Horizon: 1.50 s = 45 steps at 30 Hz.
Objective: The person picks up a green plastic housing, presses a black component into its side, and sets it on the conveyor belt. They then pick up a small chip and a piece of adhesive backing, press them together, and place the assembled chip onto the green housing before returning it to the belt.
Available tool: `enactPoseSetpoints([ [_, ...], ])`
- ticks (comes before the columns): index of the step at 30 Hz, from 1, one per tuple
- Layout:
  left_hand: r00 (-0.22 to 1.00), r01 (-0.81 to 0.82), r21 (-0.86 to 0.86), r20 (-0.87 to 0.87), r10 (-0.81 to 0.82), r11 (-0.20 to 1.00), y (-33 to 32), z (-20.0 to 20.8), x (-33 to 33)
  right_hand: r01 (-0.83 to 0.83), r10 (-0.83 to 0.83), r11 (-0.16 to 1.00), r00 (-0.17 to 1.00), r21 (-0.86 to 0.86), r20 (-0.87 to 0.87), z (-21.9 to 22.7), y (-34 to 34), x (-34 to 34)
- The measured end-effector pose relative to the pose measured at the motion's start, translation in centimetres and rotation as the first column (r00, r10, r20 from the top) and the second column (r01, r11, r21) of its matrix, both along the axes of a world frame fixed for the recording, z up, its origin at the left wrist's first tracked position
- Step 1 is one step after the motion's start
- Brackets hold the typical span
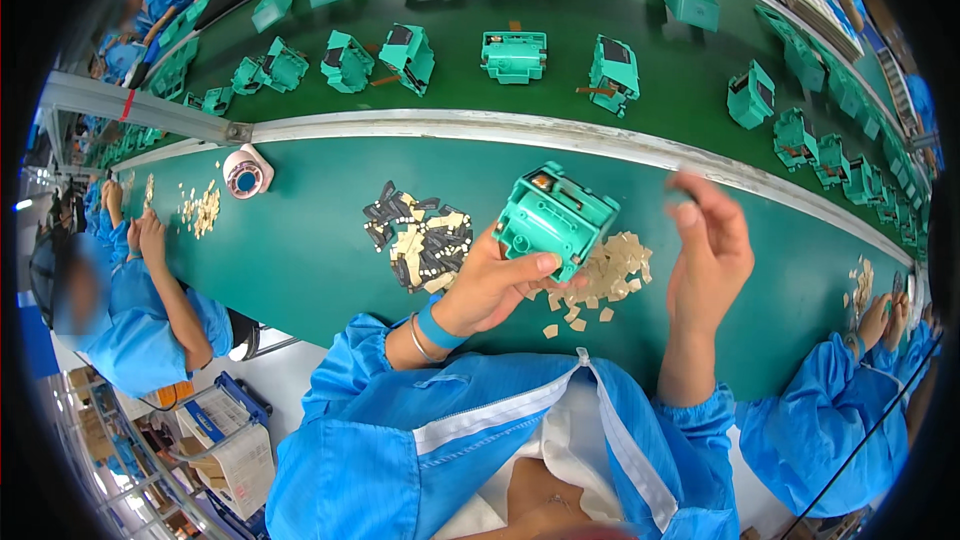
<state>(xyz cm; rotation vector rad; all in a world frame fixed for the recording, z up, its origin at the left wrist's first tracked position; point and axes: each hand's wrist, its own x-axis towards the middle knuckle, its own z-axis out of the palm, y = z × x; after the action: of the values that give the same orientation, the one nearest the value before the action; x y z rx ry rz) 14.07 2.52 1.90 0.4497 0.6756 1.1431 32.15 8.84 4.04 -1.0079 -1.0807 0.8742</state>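
Note:
My left hand [490,285] grips a green plastic housing [550,225] over the bench, thumb across its near edge. The housing is tilted, and its hollow side with a rounded trough faces up. To the right of it, my right hand [708,255] is raised with thumb and forefinger pinched on a small dark piece [682,196], slightly blurred. Behind and below the housing lies a heap of small beige squares [615,270], partly hidden by it. Left of my left hand is a pile of black and beige small parts [420,235].
Beyond a metal rail [480,125], a dark green conveyor [450,100] carries several similar green housings [515,57]. A tape roll [245,175] stands at the bench's back left. Co-workers in blue sit at the left [150,330] and right [830,420], with beige pieces before them.

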Motion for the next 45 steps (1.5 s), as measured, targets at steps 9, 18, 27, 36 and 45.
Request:
enactPoseSetpoints([
  [9, 0.960, -0.246, -0.041, -0.146, 0.238, 0.968, -0.6, -0.8, 0.2, -0.424, 0.318, 0.821, 0.896, -0.382, -0.311, -0.7, -3.8, -1.7],
  [18, 0.919, -0.281, 0.033, -0.279, 0.279, 0.959, -0.8, -1.2, 0.3, -0.452, 0.368, 0.757, 0.892, -0.472, -0.263, -0.5, -3.7, -2.0],
  [27, 0.882, -0.249, 0.077, -0.393, 0.259, 0.965, -0.9, -1.1, 0.6, -0.417, 0.363, 0.791, 0.909, -0.447, -0.207, -0.8, -3.8, -1.9],
  [36, 0.838, -0.291, 0.132, -0.443, 0.319, 0.948, -0.8, -1.1, 1.2, -0.345, 0.338, 0.822, 0.936, -0.453, -0.099, -0.6, -4.0, -2.0],
  [45, 0.878, -0.256, 0.052, -0.406, 0.255, 0.965, -0.7, -0.7, 1.1, -0.501, 0.441, 0.746, 0.865, -0.438, -0.239, -1.0, -3.3, -0.8],
])
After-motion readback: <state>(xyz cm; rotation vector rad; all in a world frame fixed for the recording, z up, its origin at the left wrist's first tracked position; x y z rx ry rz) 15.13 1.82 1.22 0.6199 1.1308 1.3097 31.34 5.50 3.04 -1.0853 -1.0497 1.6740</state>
